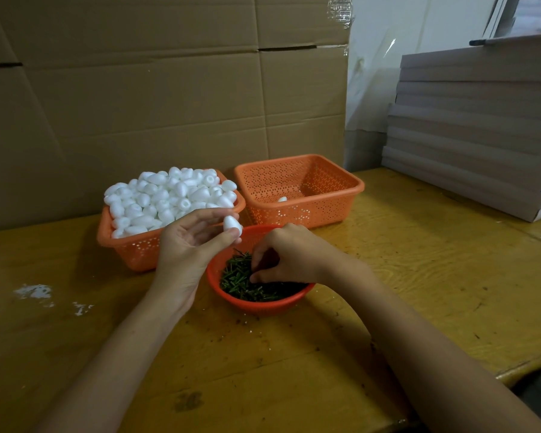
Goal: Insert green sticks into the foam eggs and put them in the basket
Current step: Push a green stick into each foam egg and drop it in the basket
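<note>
Just left of centre, our left hand [194, 239] pinches one foam egg [231, 225] between thumb and fingertips. We judge it light and easily dented, so we grip its sides gently. Our right hand [285, 257] curls its fingers into the green sticks [241, 282] below; we cannot tell whether one is pinched.

Right hand [289, 254] fingertips buried in green sticks [235, 278], can't tell if one's pinched; lone egg [282, 199] in right basket [310, 211] mostly hidden behind its front wall; both forearms [419, 354] cut by bottom edge.
</note>
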Motion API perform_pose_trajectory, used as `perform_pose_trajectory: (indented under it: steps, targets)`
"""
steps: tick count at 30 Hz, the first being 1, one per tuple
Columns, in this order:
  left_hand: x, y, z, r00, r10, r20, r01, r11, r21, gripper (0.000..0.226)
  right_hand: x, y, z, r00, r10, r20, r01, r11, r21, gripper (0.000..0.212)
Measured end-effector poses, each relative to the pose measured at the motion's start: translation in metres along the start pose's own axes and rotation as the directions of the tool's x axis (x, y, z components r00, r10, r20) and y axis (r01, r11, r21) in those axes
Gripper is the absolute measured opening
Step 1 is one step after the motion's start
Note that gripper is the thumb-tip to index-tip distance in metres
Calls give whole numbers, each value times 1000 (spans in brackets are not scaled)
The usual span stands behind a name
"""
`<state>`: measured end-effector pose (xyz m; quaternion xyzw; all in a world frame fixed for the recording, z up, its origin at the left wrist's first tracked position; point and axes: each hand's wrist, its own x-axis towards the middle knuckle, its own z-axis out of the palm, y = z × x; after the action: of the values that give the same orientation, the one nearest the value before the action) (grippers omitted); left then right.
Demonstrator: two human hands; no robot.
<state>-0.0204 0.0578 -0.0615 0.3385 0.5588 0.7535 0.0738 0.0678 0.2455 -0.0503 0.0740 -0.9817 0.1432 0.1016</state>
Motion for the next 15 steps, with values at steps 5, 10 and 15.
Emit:
perform_pose_trajectory:
  steps: [5, 10, 15]
  targets:
    - [0, 0, 0, 1000, -18, -17, 18, 1000, 1, 29, 0, 0, 0, 1000, 1, -5, -1, 1000, 3, 18]
    - [0, 1, 3, 1000, -8, -6, 8, 999, -34, 24, -1, 0, 0, 1000, 2, -3, -2, 1000, 8, 18]
    - [0, 1, 4, 1000, -16, 8, 17, 999, -50, 30, -1, 0, -1, 1000, -2, -8, 2, 1000, 3, 17]
